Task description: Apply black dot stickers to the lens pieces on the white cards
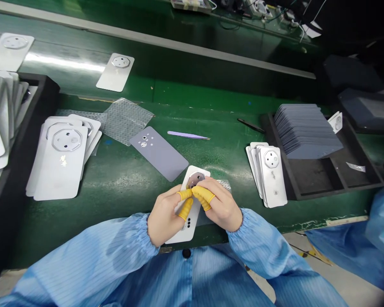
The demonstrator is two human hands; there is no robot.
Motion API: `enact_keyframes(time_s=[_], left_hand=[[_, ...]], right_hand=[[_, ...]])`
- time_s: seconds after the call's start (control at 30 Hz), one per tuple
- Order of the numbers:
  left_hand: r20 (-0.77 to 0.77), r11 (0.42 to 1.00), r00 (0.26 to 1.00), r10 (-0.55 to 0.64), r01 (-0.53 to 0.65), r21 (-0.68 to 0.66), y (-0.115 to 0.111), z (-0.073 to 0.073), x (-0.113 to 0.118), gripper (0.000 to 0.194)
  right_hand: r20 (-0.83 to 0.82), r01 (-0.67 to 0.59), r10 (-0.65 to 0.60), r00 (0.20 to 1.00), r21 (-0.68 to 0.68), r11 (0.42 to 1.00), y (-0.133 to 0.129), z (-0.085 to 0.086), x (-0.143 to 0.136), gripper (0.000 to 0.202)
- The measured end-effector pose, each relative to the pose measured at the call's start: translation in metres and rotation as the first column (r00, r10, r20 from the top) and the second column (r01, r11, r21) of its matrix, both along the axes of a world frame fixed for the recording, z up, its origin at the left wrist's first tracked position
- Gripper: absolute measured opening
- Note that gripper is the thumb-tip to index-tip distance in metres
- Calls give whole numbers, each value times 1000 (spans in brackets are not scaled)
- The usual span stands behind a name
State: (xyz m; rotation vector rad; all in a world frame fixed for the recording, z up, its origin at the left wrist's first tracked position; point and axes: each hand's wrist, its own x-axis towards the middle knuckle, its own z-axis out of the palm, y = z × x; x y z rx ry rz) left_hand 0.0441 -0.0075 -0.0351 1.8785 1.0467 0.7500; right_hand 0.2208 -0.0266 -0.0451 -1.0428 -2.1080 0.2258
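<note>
Over a smooth white panel point(194, 209) near the front edge of the bench point(222, 117), the bent fingers of the left hand point(164, 215) and right hand point(225, 207), tipped with wrinkled yellow finger cots point(203, 194), meet at its glossy camera plate; whether they pinch anything I cannot tell. Beyond lies a flat lilac-grey sheet point(160, 153), and green surface gives working room between slim violet tweezers point(188, 136) and a stack of white panels point(273, 183). Bubble wrap point(126, 121) and a larger pile of panels point(59, 172) crowd the left, and black-walled trays block either side, the right tray point(312, 170) holding tightly packed grey sheets point(307, 132).
</note>
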Motion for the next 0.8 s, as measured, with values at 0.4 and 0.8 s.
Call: enact_keyframes(time_s=[0.4, 0.8], left_hand=[[-41, 999, 999, -22, 23, 22, 0, -6, 0, 20], [-73, 995, 995, -68, 73, 65, 1, -5, 0, 25]], right_hand=[[-257, 37, -108, 960, -265, 964, -2, -10, -5, 15], [-297, 119, -282, 912, -466, 877, -2, -8, -10, 12]])
